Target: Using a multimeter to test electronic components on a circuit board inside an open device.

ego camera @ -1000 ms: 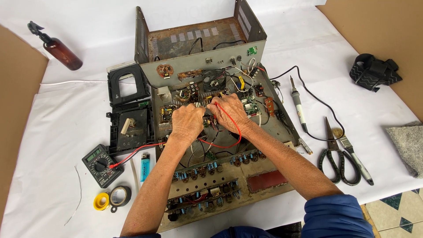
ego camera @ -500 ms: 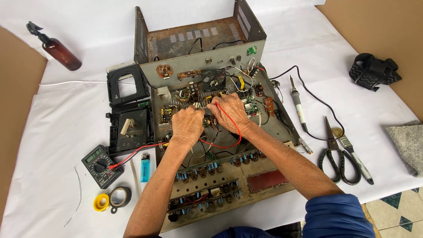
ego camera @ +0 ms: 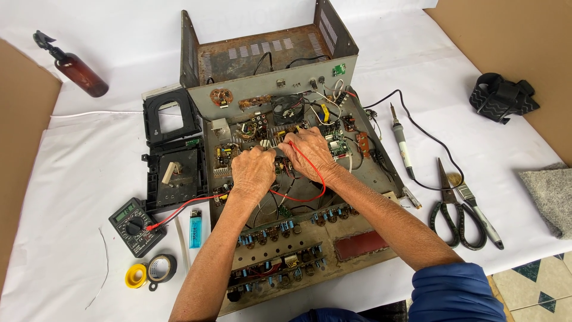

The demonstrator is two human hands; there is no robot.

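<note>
Hands, left (ego camera: 253,173) and right (ego camera: 308,152), are pressed into the opened amplifier chassis (ego camera: 286,197) mid-worktop, fingers curled narrowly, seemingly pinching probes; red lead (ego camera: 310,179) could be snagged, shorting components.

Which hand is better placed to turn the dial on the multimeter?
Probably the left hand: the multimeter lies on that side of the chassis, while the right hand sits farther away with the red lead draped over it.
</note>
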